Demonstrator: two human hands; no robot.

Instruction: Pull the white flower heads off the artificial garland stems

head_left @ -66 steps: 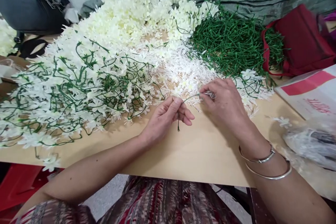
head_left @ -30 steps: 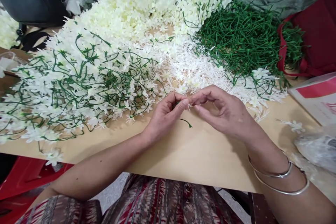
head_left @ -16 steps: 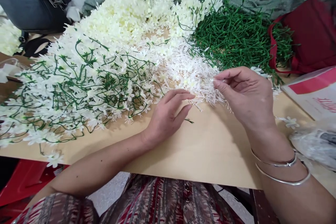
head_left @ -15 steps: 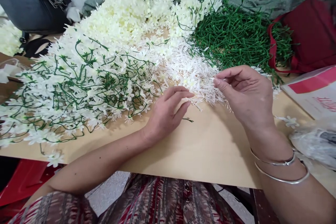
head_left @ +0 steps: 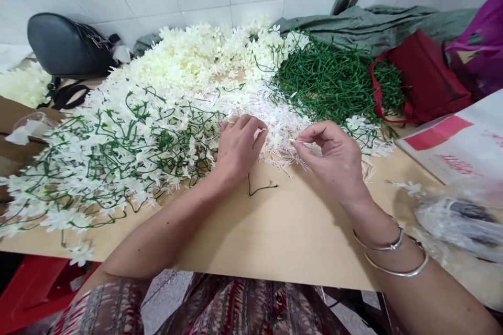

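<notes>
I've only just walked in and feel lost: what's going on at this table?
A person's right hand pinches a thin white piece near a spread of white strands. The left hand is at the edge of the white flowers; whether it holds anything is hidden. A green stem lies on the table just below it, and a pile of green stems sits farther back.
</notes>
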